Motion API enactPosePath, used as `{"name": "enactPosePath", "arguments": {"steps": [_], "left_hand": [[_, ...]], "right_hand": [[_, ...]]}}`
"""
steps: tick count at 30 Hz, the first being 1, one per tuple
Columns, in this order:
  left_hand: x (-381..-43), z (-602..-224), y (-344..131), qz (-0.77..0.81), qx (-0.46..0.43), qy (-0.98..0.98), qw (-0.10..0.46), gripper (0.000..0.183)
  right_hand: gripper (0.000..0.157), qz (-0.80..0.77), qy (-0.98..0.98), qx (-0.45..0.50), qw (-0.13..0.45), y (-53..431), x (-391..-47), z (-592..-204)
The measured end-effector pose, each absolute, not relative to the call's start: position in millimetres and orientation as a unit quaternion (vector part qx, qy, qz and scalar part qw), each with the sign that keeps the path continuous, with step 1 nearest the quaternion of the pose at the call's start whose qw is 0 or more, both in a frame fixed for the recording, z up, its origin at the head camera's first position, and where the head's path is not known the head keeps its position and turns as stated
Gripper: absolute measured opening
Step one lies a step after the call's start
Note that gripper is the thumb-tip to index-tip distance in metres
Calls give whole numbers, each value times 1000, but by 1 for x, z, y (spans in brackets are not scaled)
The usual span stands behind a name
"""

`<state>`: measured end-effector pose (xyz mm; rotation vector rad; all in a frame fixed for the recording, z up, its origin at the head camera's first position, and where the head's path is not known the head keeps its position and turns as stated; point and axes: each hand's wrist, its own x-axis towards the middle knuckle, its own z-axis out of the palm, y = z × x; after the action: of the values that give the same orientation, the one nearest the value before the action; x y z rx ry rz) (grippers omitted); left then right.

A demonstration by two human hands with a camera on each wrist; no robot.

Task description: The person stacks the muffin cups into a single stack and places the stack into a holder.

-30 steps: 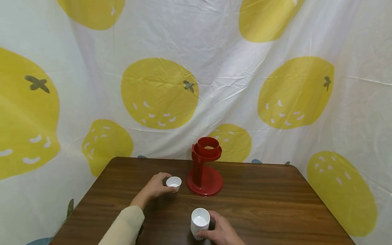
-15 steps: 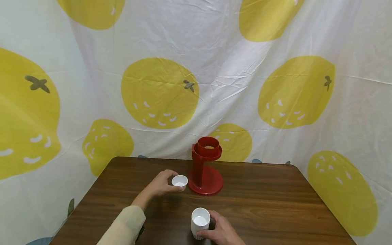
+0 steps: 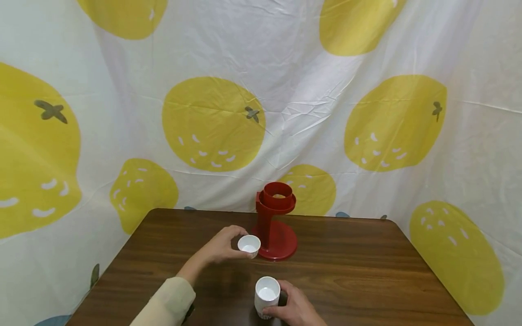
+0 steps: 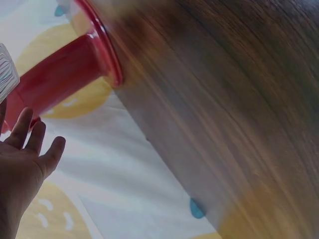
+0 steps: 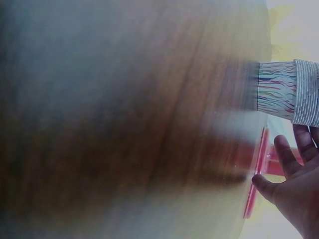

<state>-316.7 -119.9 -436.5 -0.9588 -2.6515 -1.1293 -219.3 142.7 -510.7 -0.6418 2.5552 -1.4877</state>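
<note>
My left hand (image 3: 220, 246) pinches a small white cup (image 3: 249, 245) between thumb and fingers, held above the table with its mouth up. The left wrist view catches only part of that cup (image 4: 7, 74), its side marked with fine wavy lines. Nearer to me, a taller white cup (image 3: 267, 296) stands upright, and my right hand (image 3: 297, 304) grips it from the right. Seen from the right wrist, this taller cup (image 5: 279, 89) has a ribbed upper band and thin coloured lines below. Just behind the small cup is a red stand (image 3: 281, 240) on a round base.
The stand carries a red round holder (image 3: 278, 203) at its top, with something pale inside. Everything rests on a dark wooden table (image 3: 350, 267) with rounded far corners. A white cloth (image 3: 293, 90) printed with yellow lemons hangs behind and at both sides.
My left hand has moved right with the small cup, which now overlaps the stand's base in the head view. The right hand and the taller cup have stayed in place.
</note>
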Motion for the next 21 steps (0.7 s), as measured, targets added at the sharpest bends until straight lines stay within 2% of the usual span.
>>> {"name": "enactPosePath", "arguments": {"steps": [12,21], "left_hand": [[-300,-425,-108,-372,-358,-856,36,54],[-286,-419,-97,-369,-389,-844,19,52]], "right_hand": [[60,-483,846,-222,38,143,-219,-512],[59,-501,837,-209,70,143,-218,-510]]}}
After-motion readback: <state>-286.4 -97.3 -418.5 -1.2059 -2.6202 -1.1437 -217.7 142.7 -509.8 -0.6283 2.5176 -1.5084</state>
